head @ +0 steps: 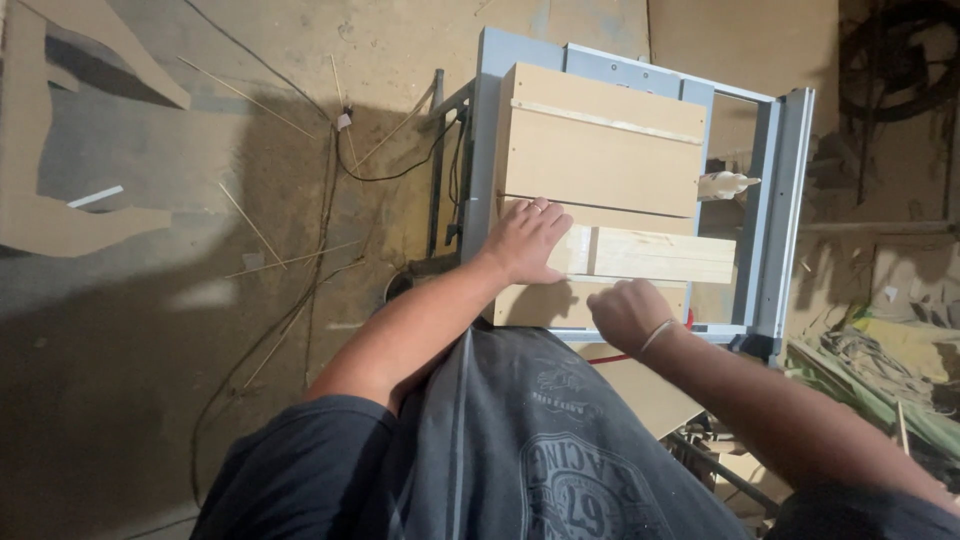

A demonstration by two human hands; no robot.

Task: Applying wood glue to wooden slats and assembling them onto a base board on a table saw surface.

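Note:
A pale wooden plank [660, 255] lies crosswise on a wooden sled [600, 160] that rests on a grey table saw [785, 200]. My left hand [528, 240] presses flat, fingers spread, on the plank's left end and the sled. My right hand [625, 312] is curled into a fist at the sled's near edge, just below the plank; whether it grips anything is hidden. A thin wooden strip [605, 122] runs across the sled's far part.
Black cables [330, 200] and thin wooden sticks [250, 222] lie on the dusty floor to the left. Cardboard-coloured board cut-outs [30, 150] sit at far left. Scrap wood and debris [880, 350] pile up on the right. A white handle [727, 183] sticks out near the saw's right rail.

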